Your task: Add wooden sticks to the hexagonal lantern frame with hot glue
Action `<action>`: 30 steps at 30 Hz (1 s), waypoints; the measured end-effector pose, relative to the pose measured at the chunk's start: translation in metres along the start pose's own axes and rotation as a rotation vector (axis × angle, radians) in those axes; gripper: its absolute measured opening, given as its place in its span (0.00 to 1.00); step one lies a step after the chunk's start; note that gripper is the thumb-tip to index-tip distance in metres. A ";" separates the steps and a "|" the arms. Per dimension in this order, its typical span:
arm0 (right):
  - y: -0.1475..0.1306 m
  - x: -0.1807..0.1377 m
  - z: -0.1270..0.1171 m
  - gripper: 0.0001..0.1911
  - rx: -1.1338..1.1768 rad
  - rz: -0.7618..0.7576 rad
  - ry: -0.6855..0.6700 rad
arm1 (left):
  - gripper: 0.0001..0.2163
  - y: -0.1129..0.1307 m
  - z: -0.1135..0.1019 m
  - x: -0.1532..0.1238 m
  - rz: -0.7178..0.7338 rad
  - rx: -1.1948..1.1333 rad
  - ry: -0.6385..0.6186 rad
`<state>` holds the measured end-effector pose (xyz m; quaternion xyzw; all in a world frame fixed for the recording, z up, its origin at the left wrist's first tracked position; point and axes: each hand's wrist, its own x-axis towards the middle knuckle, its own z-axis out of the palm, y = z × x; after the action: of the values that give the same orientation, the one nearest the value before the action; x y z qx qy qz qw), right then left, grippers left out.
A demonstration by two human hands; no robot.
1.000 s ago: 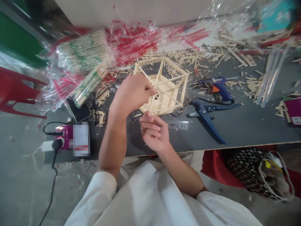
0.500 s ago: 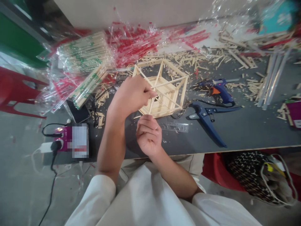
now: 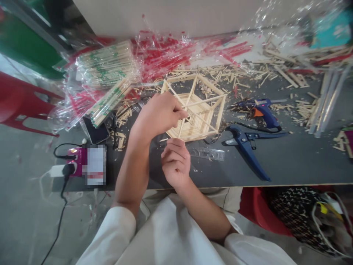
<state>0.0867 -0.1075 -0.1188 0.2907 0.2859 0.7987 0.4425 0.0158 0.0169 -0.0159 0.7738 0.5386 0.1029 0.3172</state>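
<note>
A hexagonal frame of thin wooden sticks [image 3: 207, 117] stands on the grey table, with stacked sticks narrowing inwards below and spokes crossing its top. My left hand [image 3: 161, 114] reaches over its left side, thumb and fingers pinched near where the spokes meet. Between my hands runs a wooden stick [image 3: 181, 129], its upper end at the left fingertips. My right hand [image 3: 176, 162] is curled at the near corner, pinching the lower end of that stick. The left hand and wrist cover the frame's left part.
Right of the frame lie a blue glue gun [image 3: 266, 112] and blue cutters [image 3: 248, 147]. A clear ruler [image 3: 211, 154] sits near my right hand. Bundled sticks in plastic [image 3: 107, 66], red wrappers [image 3: 168, 55] and stick offcuts cover the back. A power strip [image 3: 77, 162] is at left.
The whole view has shifted slightly, so the table things appear a little lower and further right. Both hands keep nearly the same pinch on the stick at the frame.
</note>
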 end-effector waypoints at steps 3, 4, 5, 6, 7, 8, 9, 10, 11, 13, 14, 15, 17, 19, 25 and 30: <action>0.000 0.001 0.000 0.12 0.041 0.002 -0.018 | 0.09 0.000 0.000 0.000 0.002 -0.003 -0.006; 0.000 0.001 0.000 0.12 0.037 -0.003 -0.025 | 0.09 0.000 0.000 0.000 0.004 0.001 -0.003; 0.000 0.001 -0.001 0.13 0.024 -0.015 -0.029 | 0.08 0.000 0.000 0.000 0.004 0.008 0.001; -0.001 0.001 -0.001 0.13 0.000 -0.028 -0.019 | 0.08 0.000 0.000 0.000 0.004 0.017 0.006; -0.001 0.001 -0.002 0.13 -0.031 -0.050 0.006 | 0.08 0.000 0.000 0.000 0.004 0.027 0.012; -0.002 0.000 -0.002 0.13 -0.070 -0.077 0.050 | 0.08 0.001 0.000 0.000 0.006 0.039 0.016; -0.002 0.000 -0.002 0.14 -0.115 -0.111 0.111 | 0.09 0.001 0.001 0.000 0.011 0.050 0.020; -0.002 0.000 -0.002 0.14 -0.161 -0.151 0.182 | 0.09 0.001 0.001 0.000 0.019 0.061 0.022; -0.002 0.000 -0.002 0.14 -0.206 -0.186 0.254 | 0.09 0.000 0.001 0.000 0.030 0.072 0.023; -0.002 0.000 -0.002 0.14 -0.270 -0.234 0.342 | 0.09 -0.001 0.001 0.000 0.056 0.091 0.027; -0.002 0.000 -0.002 0.14 -0.288 -0.232 0.348 | 0.10 -0.001 0.002 0.000 0.066 0.099 0.031; -0.003 0.000 -0.002 0.14 -0.295 -0.217 0.323 | 0.10 -0.002 0.002 0.000 0.072 0.107 0.037; -0.004 0.000 -0.004 0.13 -0.289 -0.157 0.213 | 0.11 -0.003 0.004 0.000 0.077 0.119 0.049; -0.006 0.001 -0.007 0.13 -0.274 -0.098 0.096 | 0.11 -0.002 0.006 -0.002 0.076 0.132 0.061; -0.008 0.002 -0.009 0.13 -0.295 -0.120 0.105 | 0.11 0.001 0.016 -0.008 0.067 0.232 0.177; -0.008 0.004 -0.003 0.11 -0.421 -0.189 0.240 | 0.11 -0.005 0.024 -0.008 0.118 0.262 0.290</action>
<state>0.0870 -0.1007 -0.1252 0.0671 0.1897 0.8245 0.5289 0.0207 0.0015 -0.0357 0.8156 0.5412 0.1606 0.1266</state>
